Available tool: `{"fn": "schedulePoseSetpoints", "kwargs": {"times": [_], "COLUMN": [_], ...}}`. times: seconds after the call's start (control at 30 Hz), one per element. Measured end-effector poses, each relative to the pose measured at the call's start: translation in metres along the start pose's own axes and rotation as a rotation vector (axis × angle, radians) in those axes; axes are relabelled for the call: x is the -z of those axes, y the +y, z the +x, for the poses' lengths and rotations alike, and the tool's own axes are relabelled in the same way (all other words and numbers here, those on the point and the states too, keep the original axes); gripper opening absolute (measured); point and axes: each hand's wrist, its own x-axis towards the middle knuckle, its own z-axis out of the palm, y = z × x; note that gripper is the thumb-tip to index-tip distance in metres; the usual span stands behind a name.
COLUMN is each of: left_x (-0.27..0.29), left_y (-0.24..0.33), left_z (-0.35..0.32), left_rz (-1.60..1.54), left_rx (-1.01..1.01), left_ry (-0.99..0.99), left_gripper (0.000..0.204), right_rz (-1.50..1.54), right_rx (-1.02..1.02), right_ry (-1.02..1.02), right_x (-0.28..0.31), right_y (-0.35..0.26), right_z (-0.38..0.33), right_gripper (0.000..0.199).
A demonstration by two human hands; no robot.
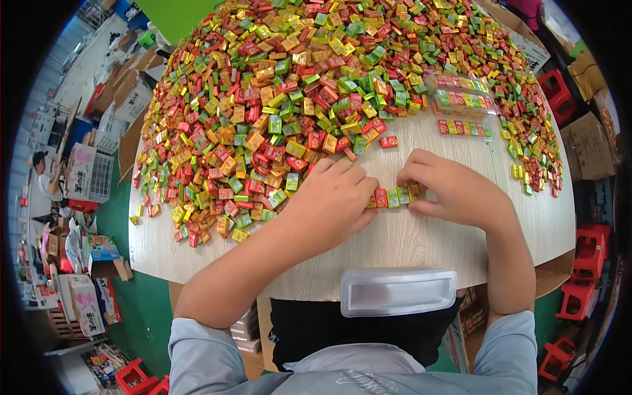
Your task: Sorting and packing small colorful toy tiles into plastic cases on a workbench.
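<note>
A short row of small boxes (pixel 393 197), red, green and yellow, lies on the pale wooden table (pixel 421 243) between my hands. My left hand (pixel 332 201) presses against the row's left end with curled fingers. My right hand (pixel 447 187) closes on the row's right end. A huge heap of small coloured boxes (pixel 296 92) covers the table beyond my hands. An empty clear plastic tray (pixel 398 291) rests at the near table edge.
Filled clear trays of sorted boxes (pixel 463 99) sit at the right, one flat row (pixel 464 128) below them. Cardboard cartons (pixel 128 89) stand at the left, red stools (pixel 582 270) at the right. A person (pixel 41 168) is at the far left.
</note>
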Motion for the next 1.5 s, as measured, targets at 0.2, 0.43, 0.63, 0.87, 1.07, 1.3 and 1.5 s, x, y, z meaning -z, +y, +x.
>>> {"fn": "schedulePoseSetpoints", "kwargs": {"times": [0.2, 0.43, 0.63, 0.87, 1.07, 1.3, 1.5], "left_x": [-0.001, 0.001, 0.014, 0.017, 0.012, 0.007, 0.018], "left_y": [0.000, -0.001, -0.006, -0.014, -0.015, -0.012, -0.016], "left_z": [0.001, 0.000, 0.001, 0.005, 0.008, 0.007, 0.003], "left_rz": [-0.039, -0.050, 0.054, 0.243, 0.290, 0.315, 0.286], "left_rx": [0.002, -0.015, 0.019, 0.125, 0.096, 0.025, 0.041], "left_ry": [0.014, 0.025, 0.086, 0.142, 0.139, 0.145, 0.083], "left_gripper": [0.033, 0.032, 0.031, 0.035, 0.045, 0.043, 0.033], "right_rz": [-0.025, -0.012, -0.018, -0.109, -0.150, -0.174, -0.101], "right_rx": [0.041, 0.019, 0.014, 0.003, 0.001, -0.039, -0.057], "right_ry": [0.011, 0.023, 0.055, 0.217, 0.249, 0.247, 0.252], "right_x": [-0.001, 0.004, 0.005, -0.002, -0.006, 0.002, 0.008], "right_y": [0.004, -0.002, 0.005, 0.011, 0.015, 0.014, 0.014], "right_z": [0.000, -0.002, -0.001, 0.013, 0.014, 0.008, 0.003], "right_gripper": [0.032, 0.031, 0.039, 0.050, 0.050, 0.042, 0.033]}}
